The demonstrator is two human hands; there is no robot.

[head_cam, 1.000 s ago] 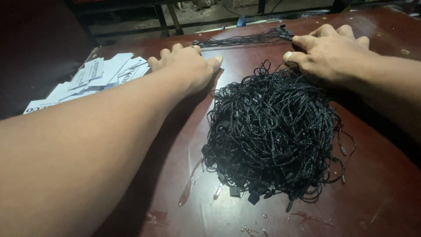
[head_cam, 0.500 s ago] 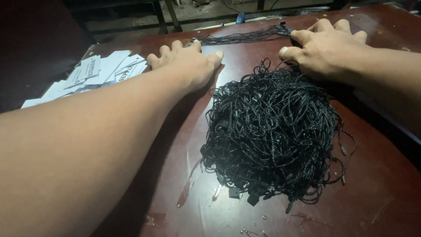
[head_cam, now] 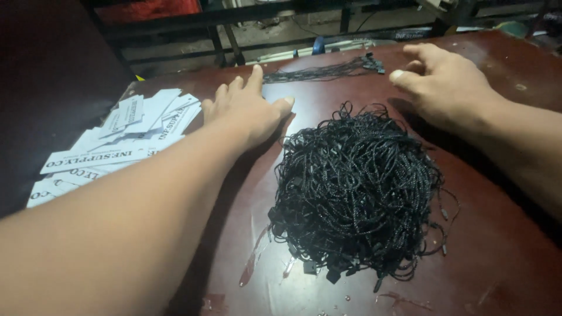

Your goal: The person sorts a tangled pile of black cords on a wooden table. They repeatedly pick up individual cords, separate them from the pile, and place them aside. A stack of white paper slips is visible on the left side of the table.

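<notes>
A big tangled heap of black strings [head_cam: 357, 190] with small plastic ends lies in the middle of the dark red table [head_cam: 503, 263]. My left hand [head_cam: 246, 108] rests flat on the table just left of the heap's far edge, fingers spread, holding nothing. My right hand [head_cam: 442, 82] hovers above the table past the heap's far right side, fingers apart and empty. A straightened bundle of black strings [head_cam: 322, 71] lies beyond both hands near the far edge.
A loose spread of white paper tags [head_cam: 114, 143] covers the table's left part. Behind the table runs a dark metal rail [head_cam: 234, 17] with clutter on the floor beyond. The table's left edge drops into dark space.
My right hand has lifted off the heap's far edge and moved up and right, its fingers opening. My left hand stays flat in place. The view has shifted slightly.
</notes>
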